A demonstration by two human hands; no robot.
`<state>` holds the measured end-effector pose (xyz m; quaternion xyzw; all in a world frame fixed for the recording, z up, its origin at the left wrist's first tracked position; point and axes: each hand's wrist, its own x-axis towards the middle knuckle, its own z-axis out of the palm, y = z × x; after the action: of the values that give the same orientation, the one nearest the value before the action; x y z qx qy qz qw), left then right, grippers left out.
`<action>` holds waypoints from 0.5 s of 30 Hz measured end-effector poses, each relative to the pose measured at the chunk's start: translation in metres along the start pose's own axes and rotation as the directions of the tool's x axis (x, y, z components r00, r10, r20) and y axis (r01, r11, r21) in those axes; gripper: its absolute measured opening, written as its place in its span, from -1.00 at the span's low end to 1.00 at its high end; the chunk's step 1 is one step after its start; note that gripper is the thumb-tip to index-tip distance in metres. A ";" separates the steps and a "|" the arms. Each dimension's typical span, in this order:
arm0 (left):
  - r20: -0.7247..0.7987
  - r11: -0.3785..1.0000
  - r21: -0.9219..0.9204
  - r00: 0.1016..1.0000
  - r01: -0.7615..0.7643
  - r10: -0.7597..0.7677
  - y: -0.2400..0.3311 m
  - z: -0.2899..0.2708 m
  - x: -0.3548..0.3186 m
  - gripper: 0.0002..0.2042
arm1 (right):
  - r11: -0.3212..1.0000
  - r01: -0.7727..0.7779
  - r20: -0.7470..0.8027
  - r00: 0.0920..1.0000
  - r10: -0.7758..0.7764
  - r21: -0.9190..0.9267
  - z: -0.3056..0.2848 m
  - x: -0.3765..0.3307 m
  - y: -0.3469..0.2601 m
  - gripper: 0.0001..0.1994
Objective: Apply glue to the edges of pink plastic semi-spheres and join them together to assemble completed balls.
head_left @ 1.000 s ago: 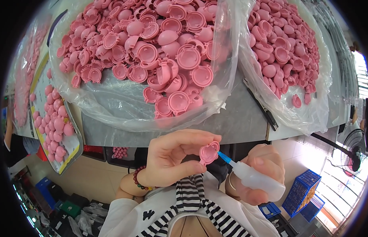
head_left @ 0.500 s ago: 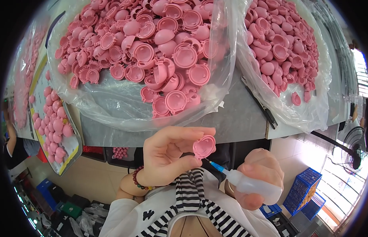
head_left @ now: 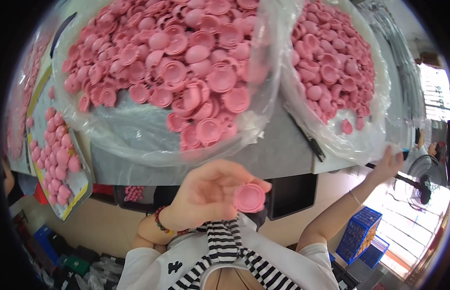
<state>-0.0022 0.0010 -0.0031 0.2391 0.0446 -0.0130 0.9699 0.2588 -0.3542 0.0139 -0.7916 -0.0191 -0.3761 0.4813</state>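
Note:
Between the thumb and fingertips of my left hand (head_left: 203,195) is a small round pink plastic half shell (head_left: 249,197), its hollow side facing up. The hand is just off the table's near edge. My right hand (head_left: 388,166) reaches far out to the right, beside the near right corner of the right-hand clear plastic bag (head_left: 365,145). Its fingers are small and blurred, so what they hold, if anything, is unclear. The squeeze bottle with the blue tip cannot be made out. Ahead of my left hand, a heap of pink half shells (head_left: 200,53) lies on clear plastic sheeting (head_left: 138,145).
A second heap of pink shells (head_left: 331,53) fills the right-hand bag. A black pen-like tool (head_left: 309,140) lies between the bags. At left, a tray (head_left: 84,193) holds closed pink balls (head_left: 58,154). Below are a black bin (head_left: 292,195) and blue crates (head_left: 358,232); a fan (head_left: 423,179) stands right.
My right hand has swung away to the far right, and the squeeze bottle is gone from beside the shell. My left hand has turned the shell and brought it slightly lower.

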 end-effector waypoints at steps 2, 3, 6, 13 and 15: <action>0.050 0.966 0.220 0.990 -0.138 0.130 -0.001 -0.001 0.003 -0.58 | 0.970 -0.079 0.118 0.987 0.108 -0.229 -0.006 0.015 0.032 -0.49; 0.086 0.946 0.267 0.982 -0.183 0.166 -0.001 -0.004 0.001 -0.60 | 0.956 -0.158 0.147 0.969 0.198 -0.246 0.002 0.011 0.045 -0.48; 0.135 0.919 0.305 0.967 -0.249 0.217 -0.003 -0.006 0.003 -0.63 | 0.985 -0.173 0.272 0.949 0.161 0.018 0.008 0.005 0.049 -0.45; 0.078 0.927 0.310 0.977 -0.212 0.198 -0.005 0.001 0.008 -0.62 | 0.898 0.412 0.129 0.909 -0.395 -0.156 0.013 -0.031 -0.034 -0.58; 0.077 0.933 0.287 0.976 -0.217 0.203 -0.007 -0.002 0.009 -0.61 | 0.871 0.462 0.603 0.747 -0.281 -0.167 0.044 -0.059 -0.085 -0.62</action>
<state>0.0059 -0.0048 -0.0086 0.3833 -0.0061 0.0786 0.9202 0.2088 -0.2550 0.0301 -0.9104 -0.2603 -0.2143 0.2398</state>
